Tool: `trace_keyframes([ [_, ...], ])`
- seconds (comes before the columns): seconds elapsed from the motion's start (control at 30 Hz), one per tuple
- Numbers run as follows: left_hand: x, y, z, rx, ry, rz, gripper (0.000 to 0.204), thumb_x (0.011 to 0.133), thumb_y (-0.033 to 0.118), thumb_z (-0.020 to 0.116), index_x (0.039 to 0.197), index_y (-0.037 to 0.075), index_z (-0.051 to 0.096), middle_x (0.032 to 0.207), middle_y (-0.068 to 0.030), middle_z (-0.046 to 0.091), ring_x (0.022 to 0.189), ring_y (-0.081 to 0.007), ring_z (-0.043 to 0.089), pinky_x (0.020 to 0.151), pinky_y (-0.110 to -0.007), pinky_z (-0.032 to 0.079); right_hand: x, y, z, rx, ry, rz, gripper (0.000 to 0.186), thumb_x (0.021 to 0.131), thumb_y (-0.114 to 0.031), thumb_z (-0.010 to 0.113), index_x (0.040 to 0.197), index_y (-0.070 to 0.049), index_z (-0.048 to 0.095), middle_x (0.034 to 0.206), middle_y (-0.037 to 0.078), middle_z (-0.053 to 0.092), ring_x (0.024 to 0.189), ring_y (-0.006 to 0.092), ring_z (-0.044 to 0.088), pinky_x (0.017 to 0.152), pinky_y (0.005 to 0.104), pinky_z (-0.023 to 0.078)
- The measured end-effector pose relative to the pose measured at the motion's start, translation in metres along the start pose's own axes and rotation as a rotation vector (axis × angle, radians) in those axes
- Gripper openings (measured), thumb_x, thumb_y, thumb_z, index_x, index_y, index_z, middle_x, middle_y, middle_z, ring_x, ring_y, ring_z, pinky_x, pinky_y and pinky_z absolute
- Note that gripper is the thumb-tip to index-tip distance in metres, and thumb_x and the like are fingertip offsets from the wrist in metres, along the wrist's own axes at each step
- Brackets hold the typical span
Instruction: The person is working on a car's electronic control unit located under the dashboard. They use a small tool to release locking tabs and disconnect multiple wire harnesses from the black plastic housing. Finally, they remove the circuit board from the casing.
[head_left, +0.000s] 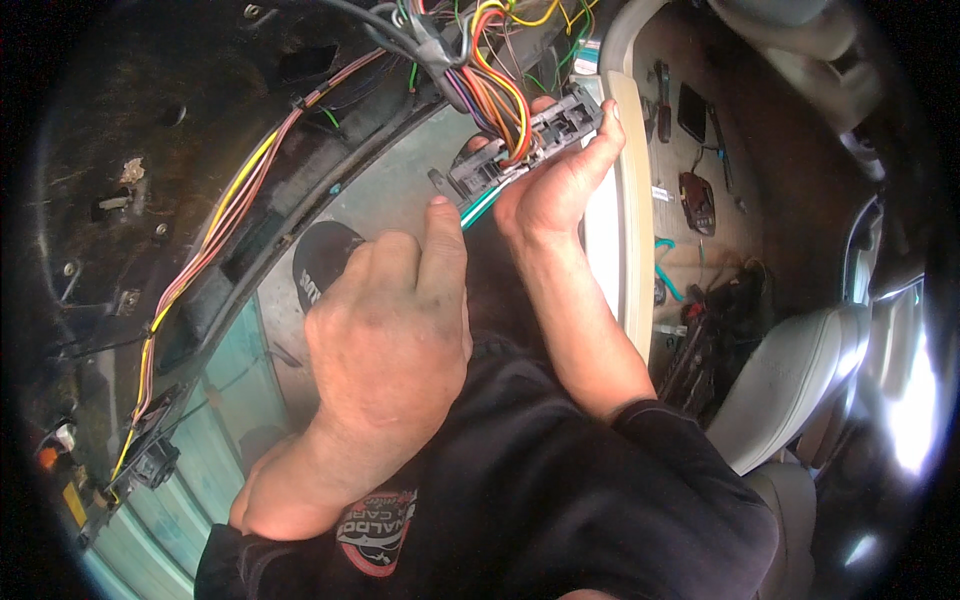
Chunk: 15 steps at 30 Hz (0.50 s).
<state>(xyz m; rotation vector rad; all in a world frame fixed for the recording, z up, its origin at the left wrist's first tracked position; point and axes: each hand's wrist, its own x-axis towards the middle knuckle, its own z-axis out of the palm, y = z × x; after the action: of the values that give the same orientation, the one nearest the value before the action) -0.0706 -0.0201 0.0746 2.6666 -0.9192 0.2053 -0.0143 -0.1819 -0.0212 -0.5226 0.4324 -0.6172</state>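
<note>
My right hand (555, 190) holds a long black plastic connector block (575, 115) from below, its fingers wrapped round the far side. A bundle of orange, red, yellow and purple wires (515, 105) runs down into the block's middle. My left hand (390, 310) is closed, apart from its index finger, which reaches to the block's left end. A slim teal-and-white piece (482, 207) slants from that finger up to the block's underside. Its lower end is hidden behind my left hand, and I cannot tell its exact kind.
At the left spreads a dark car door panel (110, 180) with a taped wire harness (225, 215). Right of my arm runs a beige door sill (630, 230). Beyond it lie a dark handheld device (697, 203) and a teal-handled tool (668, 272), near a grey seat (800, 380).
</note>
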Motion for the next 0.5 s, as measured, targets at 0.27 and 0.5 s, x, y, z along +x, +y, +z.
trace_keyframes([
  [0.27,-0.004,-0.007,0.002,-0.030,0.018,0.051,0.045,0.086,0.006,0.073,0.129,0.001,0.066,0.082,-0.0088,0.057,0.071,-0.0269,0.061,0.062,-0.040,0.051,0.013,0.006,-0.012,-0.005,-0.037,0.030,0.069,0.094,-0.072,0.039,0.094,-0.006,0.060,0.086,0.017,0.070,0.072,0.0319,0.065,0.064,0.0458,0.055],
  [0.5,-0.001,-0.014,0.006,0.021,0.107,0.136,0.039,0.080,0.006,0.066,0.118,-0.003,0.071,0.074,-0.0045,0.049,0.065,-0.0187,0.057,0.055,-0.032,0.052,0.014,0.008,-0.013,0.080,-0.155,0.043,0.068,0.093,-0.072,0.042,0.094,-0.007,0.062,0.091,0.015,0.069,0.077,0.0302,0.065,0.068,0.0456,0.055],
])
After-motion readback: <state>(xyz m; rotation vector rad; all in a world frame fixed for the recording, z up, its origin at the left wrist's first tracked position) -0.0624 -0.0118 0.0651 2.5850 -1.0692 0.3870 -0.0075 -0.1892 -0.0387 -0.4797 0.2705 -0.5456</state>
